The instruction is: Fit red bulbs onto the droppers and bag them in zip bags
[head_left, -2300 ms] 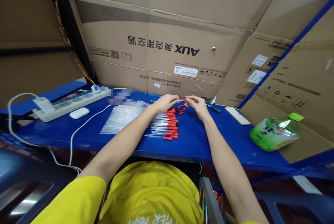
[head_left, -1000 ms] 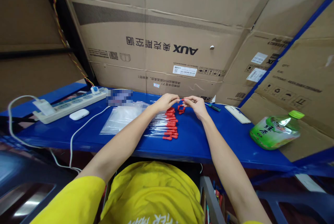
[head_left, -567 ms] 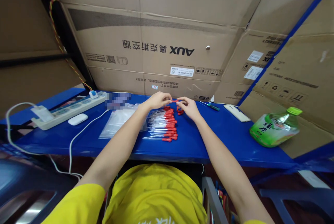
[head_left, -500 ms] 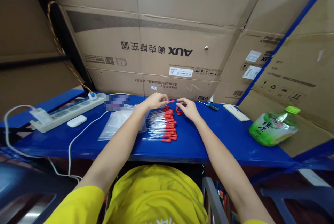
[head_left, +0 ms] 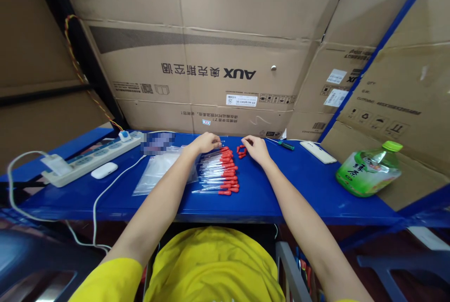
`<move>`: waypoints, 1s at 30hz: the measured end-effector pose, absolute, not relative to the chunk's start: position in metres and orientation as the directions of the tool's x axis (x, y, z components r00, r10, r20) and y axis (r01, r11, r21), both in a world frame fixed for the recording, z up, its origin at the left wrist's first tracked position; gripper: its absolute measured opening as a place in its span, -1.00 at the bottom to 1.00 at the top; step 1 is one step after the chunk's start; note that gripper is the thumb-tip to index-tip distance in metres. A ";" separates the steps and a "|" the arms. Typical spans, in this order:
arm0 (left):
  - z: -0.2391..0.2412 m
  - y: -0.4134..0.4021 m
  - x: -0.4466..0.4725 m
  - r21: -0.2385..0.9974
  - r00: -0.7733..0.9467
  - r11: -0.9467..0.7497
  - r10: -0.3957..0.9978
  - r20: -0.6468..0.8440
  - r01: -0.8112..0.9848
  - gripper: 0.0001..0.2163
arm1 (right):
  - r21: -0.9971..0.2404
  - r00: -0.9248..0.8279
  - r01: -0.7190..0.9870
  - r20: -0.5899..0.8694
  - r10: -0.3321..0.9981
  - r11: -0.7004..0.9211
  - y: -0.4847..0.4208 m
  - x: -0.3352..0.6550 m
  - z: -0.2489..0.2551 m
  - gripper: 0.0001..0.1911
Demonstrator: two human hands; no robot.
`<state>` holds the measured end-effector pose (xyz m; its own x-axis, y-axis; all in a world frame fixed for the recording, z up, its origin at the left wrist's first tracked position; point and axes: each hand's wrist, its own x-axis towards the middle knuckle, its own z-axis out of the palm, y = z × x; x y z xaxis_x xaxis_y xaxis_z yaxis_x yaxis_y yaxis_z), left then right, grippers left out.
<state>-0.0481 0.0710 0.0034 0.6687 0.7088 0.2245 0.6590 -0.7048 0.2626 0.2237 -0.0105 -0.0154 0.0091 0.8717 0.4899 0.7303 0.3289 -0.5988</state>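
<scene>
Clear droppers with red rubber bulbs (head_left: 230, 167) lie in a stacked row on the blue table, bulbs to the right. At the far end of this row is my left hand (head_left: 208, 142), fingers curled together; a thin clear piece shows by its fingertips, too small to make out. My right hand (head_left: 258, 149) is beside a small group of loose red rubber bulbs (head_left: 242, 154). Its thumb and fingers are bent together just above them, and what they hold, if anything, is hidden. Clear plastic bags (head_left: 154, 170) lie under my left forearm.
A power strip (head_left: 93, 159), a white earphone case (head_left: 104, 170) and a white cable are on the left. To the right lie a green-handled screwdriver (head_left: 286, 145), a phone (head_left: 318, 152) and a green-capped bottle (head_left: 367, 170). Cardboard (head_left: 207, 44) walls the back.
The red-bulbed dropper at my left fingertips is now down at the far end of the row. My left hand has drawn slightly left; my right fingers have closed in by the loose bulbs.
</scene>
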 end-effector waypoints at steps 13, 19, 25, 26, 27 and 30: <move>-0.011 0.072 -0.049 0.235 0.565 -0.603 0.797 0.215 0.762 -0.84 | -0.435 -0.001 0.889 0.316 0.949 0.146 -0.006 0.235 -0.030 -0.70; -0.015 0.076 -0.047 0.217 0.586 -0.636 0.769 0.254 0.740 -0.81 | -0.404 -0.009 0.904 0.317 0.949 0.143 -0.004 0.236 -0.031 -0.67; -0.015 0.069 -0.042 0.200 0.562 -0.606 0.792 0.237 0.770 -0.88 | -0.452 -0.070 0.872 0.263 0.962 0.187 -0.009 0.234 -0.025 -0.76; -0.014 0.067 -0.042 0.184 0.563 -0.606 0.791 0.238 0.774 -0.87 | -0.454 -0.078 0.871 0.255 0.964 0.190 -0.010 0.234 -0.024 -0.78; -0.014 0.066 -0.041 0.165 0.564 -0.607 0.789 0.244 0.777 -0.85 | -0.455 -0.079 0.870 0.251 0.965 0.189 -0.011 0.233 -0.023 -0.80; -0.012 0.061 -0.038 0.128 0.561 -0.606 0.783 0.268 0.785 -0.83 | -0.461 -0.065 0.869 0.254 0.965 0.180 -0.012 0.232 -0.023 -0.83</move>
<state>-0.0383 0.0611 -0.0119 0.5612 0.7830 0.2684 0.7848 -0.6063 0.1279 0.2319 -0.0117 -0.0232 -0.0652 0.9650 0.2541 0.8690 0.1801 -0.4610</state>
